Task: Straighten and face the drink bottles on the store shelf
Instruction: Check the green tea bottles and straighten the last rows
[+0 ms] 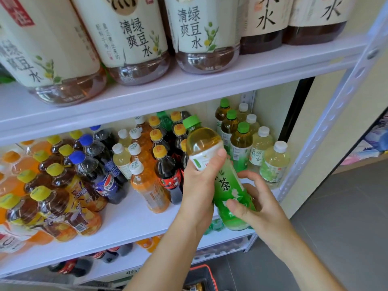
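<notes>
A person holds a green tea bottle (227,185) in front of the middle shelf (126,223). It is tilted, with its green cap toward 11 o'clock and its base toward 5 o'clock. The left hand (199,185) grips the upper label, thumb across the front. The right hand (258,204) wraps the lower part, fingers curled around it. At 1 o'clock from it stand green-capped bottles (241,141) and pale white-capped bottles (273,162). At 9 o'clock stand dark cola bottles (168,175).
</notes>
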Motion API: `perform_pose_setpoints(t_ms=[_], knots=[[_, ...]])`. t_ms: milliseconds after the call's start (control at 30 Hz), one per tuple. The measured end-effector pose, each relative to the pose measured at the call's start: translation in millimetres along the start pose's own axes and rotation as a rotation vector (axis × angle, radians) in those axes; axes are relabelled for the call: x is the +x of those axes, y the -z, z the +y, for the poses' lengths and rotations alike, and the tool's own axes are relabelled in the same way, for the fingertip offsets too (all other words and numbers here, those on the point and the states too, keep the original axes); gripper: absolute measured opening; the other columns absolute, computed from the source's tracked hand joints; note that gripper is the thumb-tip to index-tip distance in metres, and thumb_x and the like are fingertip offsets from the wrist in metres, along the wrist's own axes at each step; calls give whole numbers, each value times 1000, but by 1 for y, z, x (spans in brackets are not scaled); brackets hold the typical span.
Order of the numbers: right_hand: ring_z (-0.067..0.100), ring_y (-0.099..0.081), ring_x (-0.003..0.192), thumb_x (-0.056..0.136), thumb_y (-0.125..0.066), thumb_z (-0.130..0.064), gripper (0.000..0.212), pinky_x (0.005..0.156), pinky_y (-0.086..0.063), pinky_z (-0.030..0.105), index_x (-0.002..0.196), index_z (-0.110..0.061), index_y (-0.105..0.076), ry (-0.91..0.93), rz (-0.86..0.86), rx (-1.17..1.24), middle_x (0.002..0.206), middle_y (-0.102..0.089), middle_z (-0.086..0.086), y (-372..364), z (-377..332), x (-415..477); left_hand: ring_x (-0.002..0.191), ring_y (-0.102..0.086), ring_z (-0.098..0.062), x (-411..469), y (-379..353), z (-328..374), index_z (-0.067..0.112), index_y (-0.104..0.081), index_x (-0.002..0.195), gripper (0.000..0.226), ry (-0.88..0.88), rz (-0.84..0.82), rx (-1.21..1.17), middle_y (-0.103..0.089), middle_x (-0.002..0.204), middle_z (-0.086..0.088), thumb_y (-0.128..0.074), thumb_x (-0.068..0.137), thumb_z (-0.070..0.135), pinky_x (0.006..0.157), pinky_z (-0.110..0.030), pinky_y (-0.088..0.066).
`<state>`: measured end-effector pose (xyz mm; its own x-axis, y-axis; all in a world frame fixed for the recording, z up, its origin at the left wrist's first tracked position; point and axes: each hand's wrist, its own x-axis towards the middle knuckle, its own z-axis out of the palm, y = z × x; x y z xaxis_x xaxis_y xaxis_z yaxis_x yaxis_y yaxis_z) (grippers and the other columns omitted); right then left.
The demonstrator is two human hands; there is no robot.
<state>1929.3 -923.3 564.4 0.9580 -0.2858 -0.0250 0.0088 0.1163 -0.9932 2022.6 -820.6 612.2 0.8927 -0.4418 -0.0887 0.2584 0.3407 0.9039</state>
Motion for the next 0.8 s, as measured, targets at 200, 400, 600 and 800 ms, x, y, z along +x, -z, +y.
perform_pose_setpoints(t_ms=[200,400,600,800], knots=[[39,-68,85,74,-77,-49,62,61,-56,41,120,-9,-65,-325,-283,764,100,-67,28,-1,-10,-6,111,-58,-37,13,20,19,0,-54,132,73,118,-273,-123,-55,130,-31,-79,72,34,99,-58,-44],[32,-70,90,68,-82,-47,66,58,-58,39,118,-6,-69,-405,-343,876,110,-68,23,-10,-3,-8,102,-60,-38,17,16,20,-3,-61,119,75,111,-175,-127,-62,109,-24,-87,59,32,88,-49,-53],[33,-66,99,66,-85,-17,50,78,-56,46,110,-24,-63,-147,-82,638,118,-65,18,1,7,-7,89,-67,-23,25,18,26,12,-58,114,55,-102,35,91,-69,95,-5,-82,65,21,81,-43,-58],[33,-68,57,73,-67,-61,64,45,-56,29,104,-6,-74,-431,-141,846,90,-69,30,4,8,-8,102,-55,-30,30,29,46,-4,-48,130,62,34,-122,-75,-55,113,-19,-69,78,24,88,-42,-47]])
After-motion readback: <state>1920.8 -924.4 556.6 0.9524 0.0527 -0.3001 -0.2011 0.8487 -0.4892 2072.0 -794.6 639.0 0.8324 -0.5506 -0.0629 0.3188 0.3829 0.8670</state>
